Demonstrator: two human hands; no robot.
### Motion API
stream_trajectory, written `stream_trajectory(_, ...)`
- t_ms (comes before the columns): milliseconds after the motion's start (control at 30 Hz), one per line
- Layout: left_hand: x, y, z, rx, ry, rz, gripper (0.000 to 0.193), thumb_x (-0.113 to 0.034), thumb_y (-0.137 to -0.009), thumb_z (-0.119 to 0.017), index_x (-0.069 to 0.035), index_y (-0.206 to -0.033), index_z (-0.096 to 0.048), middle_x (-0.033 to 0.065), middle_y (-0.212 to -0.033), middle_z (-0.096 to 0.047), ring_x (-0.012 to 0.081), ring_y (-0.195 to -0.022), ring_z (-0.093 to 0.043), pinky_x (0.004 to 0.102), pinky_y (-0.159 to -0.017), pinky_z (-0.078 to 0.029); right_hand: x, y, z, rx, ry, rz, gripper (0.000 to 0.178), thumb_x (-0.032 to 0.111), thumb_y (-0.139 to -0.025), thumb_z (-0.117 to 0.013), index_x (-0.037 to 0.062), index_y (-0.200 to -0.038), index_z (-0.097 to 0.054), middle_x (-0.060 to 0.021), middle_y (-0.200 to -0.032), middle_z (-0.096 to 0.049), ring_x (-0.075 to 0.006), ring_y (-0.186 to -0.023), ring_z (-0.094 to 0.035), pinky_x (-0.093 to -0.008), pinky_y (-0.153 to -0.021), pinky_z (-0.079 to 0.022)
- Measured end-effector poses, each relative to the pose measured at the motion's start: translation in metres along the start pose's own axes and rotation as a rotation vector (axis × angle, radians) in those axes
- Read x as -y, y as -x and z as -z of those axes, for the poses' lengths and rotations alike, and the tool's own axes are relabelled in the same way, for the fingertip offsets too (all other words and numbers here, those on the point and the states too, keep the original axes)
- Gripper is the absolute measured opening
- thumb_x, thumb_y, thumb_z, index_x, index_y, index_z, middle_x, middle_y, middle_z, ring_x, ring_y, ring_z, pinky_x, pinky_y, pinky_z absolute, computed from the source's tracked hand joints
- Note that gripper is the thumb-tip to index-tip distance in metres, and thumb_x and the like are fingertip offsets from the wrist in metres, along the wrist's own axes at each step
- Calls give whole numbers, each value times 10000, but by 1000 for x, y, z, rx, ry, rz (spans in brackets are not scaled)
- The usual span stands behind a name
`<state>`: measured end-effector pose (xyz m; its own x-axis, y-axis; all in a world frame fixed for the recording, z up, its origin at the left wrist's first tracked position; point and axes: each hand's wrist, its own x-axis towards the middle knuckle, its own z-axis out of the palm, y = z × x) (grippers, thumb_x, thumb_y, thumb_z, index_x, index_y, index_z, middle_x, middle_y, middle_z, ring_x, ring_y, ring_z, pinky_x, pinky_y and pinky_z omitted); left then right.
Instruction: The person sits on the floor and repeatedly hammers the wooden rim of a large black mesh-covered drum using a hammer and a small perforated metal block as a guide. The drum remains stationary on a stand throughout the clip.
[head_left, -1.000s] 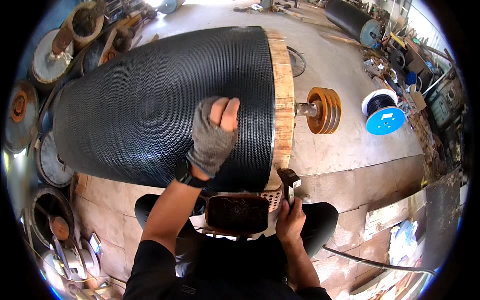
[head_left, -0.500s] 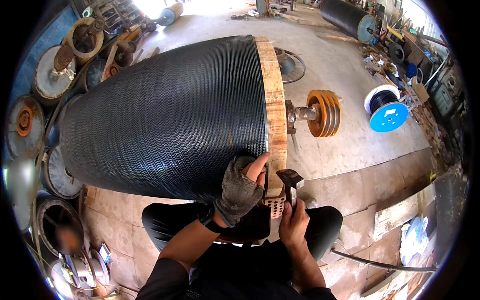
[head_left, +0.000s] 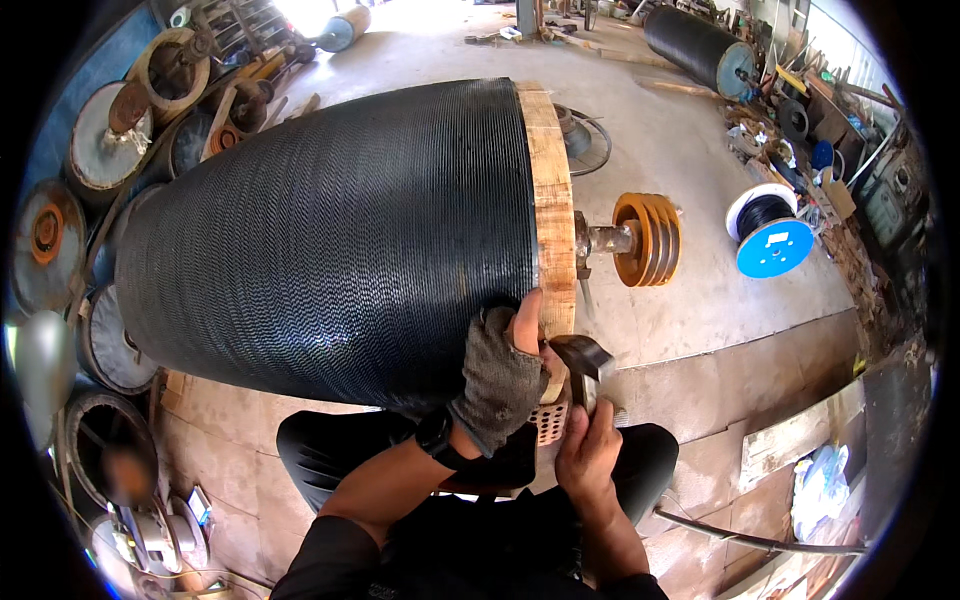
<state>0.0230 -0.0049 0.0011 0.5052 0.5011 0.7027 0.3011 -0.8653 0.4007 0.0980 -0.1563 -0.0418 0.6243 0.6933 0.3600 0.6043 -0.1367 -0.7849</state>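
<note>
We count one big black ribbed rubber-covered drum (head_left: 340,235) w/ a pale wooden end ring (head_left: 548,190), lying on its side just above both hands. Our left hand (head_left: 505,370), in a grey fingerless glove, presses flat on the drum's lower edge by the ring, fingers spread, not clenched. Our right hand (head_left: 588,455), bare, grips the handle of one dark steel hammer (head_left: 582,357), its head just beside the left thumb. Drum surface: fine herringbone grooves, evenly wound. Right of the hands, well apart: one orange grooved pulley (head_left: 648,240) on the drum's shaft, one blue cable spool (head_left: 770,245) on the floor.
</note>
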Motion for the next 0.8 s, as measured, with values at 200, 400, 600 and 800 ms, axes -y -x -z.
stream_trajectory(200,-6,-5,0,-25,-10,6,784,32,-714,-695,27,-1430,-376,80,-842,-563,271,-784,-554,437,-734,-449,2,-9,0,33,158,-26,201,142,-974,-573,-39,-1020,-497,-252,-692,-612,-482,-634,-624,-508,-524,-486)
stream_trajectory(400,-9,-2,4,-46,-18,-4,788,14,-719,-707,71,-1431,-374,115,-920,-590,294,-827,-561,453,-771,-451,4,-1,-3,-48,107,43,243,206,-1033,-492,-30,-975,-498,-226,-645,-582,-427,-566,-609,-459,-479,-437)
stream_trajectory(600,-11,56,40,44,-5,-50,687,-92,-759,-747,17,-1381,-478,151,-1131,-604,320,-1005,-597,442,-871,-479,-4,13,2,-189,-258,53,265,192,-1010,-470,-39,-894,-527,-89,-620,-564,-177,-508,-531,-335,-451,-405)
stream_trajectory(800,17,170,32,696,-71,-85,408,-237,-896,-659,-67,-1263,-602,113,-1223,-593,300,-1040,-597,438,-900,-504,-12,3,-17,-13,55,-33,282,236,-1024,-496,-34,-945,-516,-201,-630,-566,-313,-523,-581,-412,-495,-452)
